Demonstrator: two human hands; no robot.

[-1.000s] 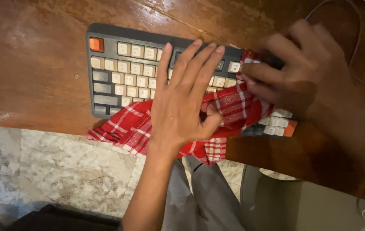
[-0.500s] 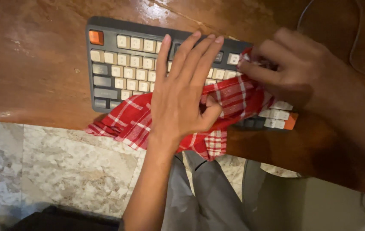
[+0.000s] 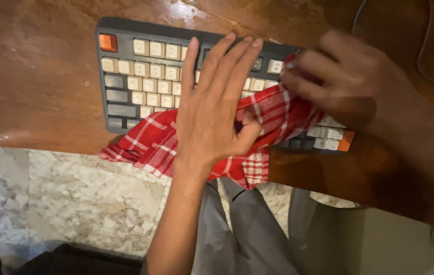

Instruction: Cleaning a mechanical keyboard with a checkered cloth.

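A grey keyboard (image 3: 146, 81) with cream keys and orange corner keys lies on a brown wooden desk (image 3: 34, 66). A red and white checked cloth (image 3: 148, 145) is draped over its near edge and hangs past the desk's front. My left hand (image 3: 214, 112) lies flat, fingers spread, on the cloth and the middle keys. My right hand (image 3: 339, 81) is blurred, with its fingers closed on the cloth's upper right end above the keys.
A dark cable (image 3: 423, 51) curves across the desk at the top right. Below the desk edge is a marble-patterned floor (image 3: 49, 198). My grey trouser legs (image 3: 242, 229) and a grey chair seat (image 3: 359, 239) show at the bottom.
My right hand has slid left along the keyboard with the cloth's end. My left hand has stayed pressed on the cloth.
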